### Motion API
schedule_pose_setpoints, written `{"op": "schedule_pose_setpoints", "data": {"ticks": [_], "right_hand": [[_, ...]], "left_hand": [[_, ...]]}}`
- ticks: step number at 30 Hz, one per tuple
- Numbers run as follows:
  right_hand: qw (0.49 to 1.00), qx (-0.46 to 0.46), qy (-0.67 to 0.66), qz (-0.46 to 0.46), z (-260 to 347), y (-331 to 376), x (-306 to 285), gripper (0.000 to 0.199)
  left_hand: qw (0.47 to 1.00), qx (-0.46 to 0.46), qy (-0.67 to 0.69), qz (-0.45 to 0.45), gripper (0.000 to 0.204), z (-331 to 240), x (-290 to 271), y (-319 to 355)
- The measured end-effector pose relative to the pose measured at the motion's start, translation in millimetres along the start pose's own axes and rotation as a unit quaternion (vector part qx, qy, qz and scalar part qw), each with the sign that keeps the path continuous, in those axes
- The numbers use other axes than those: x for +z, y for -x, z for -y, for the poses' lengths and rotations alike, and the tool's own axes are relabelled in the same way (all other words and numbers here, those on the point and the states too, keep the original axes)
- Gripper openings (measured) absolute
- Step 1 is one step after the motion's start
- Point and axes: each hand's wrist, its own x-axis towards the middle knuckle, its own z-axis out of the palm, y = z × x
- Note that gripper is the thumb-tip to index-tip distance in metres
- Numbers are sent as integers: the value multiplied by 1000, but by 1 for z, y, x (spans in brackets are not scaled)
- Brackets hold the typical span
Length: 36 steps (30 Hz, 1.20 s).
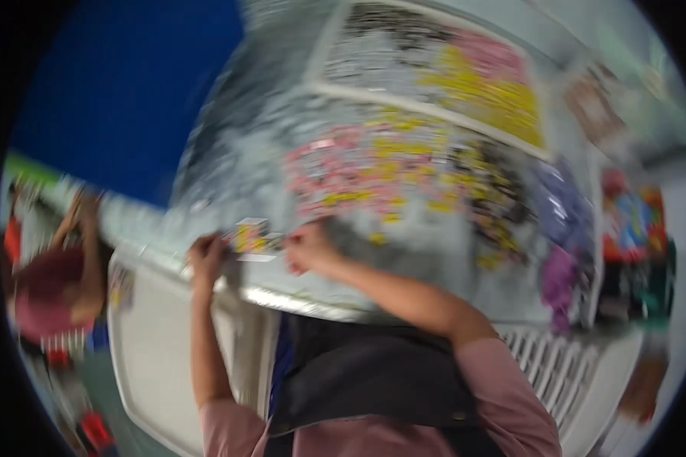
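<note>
Flanking a patterned item (251, 241) near loose coloured pieces (362, 169) on the table (408, 266), left hand (207, 257) and right hand (311, 247) are sitting half-curled, any grip too blurred to tell.

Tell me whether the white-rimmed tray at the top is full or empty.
Well filled: black, grey, pink and yellow pieces cover most of the white-rimmed tray; blur hides any gaps.

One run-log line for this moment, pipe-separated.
left hand: left of small multicoloured item | right hand: right of it | scattered pieces: beyond hands | grips: too blurred
</note>
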Motion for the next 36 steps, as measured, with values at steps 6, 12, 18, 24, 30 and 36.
{"op": "schedule_pose_setpoints", "data": {"ticks": [6,12,18,24,30,36], "right_hand": [[911,-342,172,-156,-10,91,-85,11],[765,-268,289,-509,-15,196,-289,10],[664,-88,390,-633,-43,251,-427,35],[623,-89,426,-650,-52,217,-476,43],[809,-108,150,-558,-33,229,-440,25],[892,-216,10,-396,-49,204,-250,26]], "left_hand": [[946,198,-230,-113,28,-54,19,21],[973,186,-135,-26,24,-109,82,56],[960,260,-86,62,11,-118,159,87],[965,214,-35,147,12,-153,199,128],[962,225,-61,140,13,-146,205,135],[953,133,35,269,27,-157,242,172]]}}
